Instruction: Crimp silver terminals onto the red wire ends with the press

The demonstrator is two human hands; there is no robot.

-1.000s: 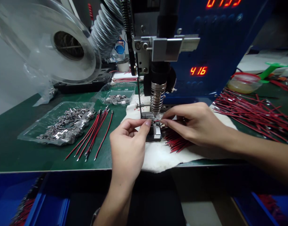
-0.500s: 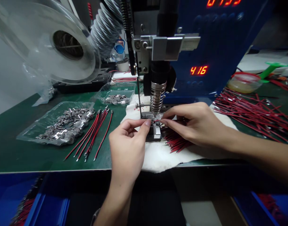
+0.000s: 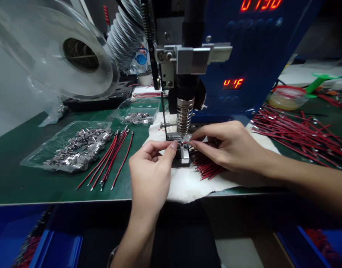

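In the head view, my left hand (image 3: 151,171) is at the small metal fixture (image 3: 184,154) under the machine's spring-wrapped head (image 3: 184,113). Its thumb and forefinger are pinched together, and whatever lies between them is too small to make out. From the opposite side, my right hand (image 3: 229,149) pinches a short red wire (image 3: 185,142) at the fixture, where only a bit of red shows. Below and partly behind the right fingers lies a bundle of red and black wires (image 3: 208,169), on a white cloth (image 3: 187,190).
On the left are a clear tray (image 3: 34,158) of metal connectors, a row of finished-looking wires (image 3: 111,156) and a smaller tray (image 3: 119,109). A large clear reel (image 3: 48,37) overhangs them. The blue machine housing (image 3: 243,48) stands behind; a wire heap (image 3: 296,134) lies right.
The view has shifted slightly, so the machine appears a little further left. Digits on the red displays differ. Both hands keep their pinches at the fixture.
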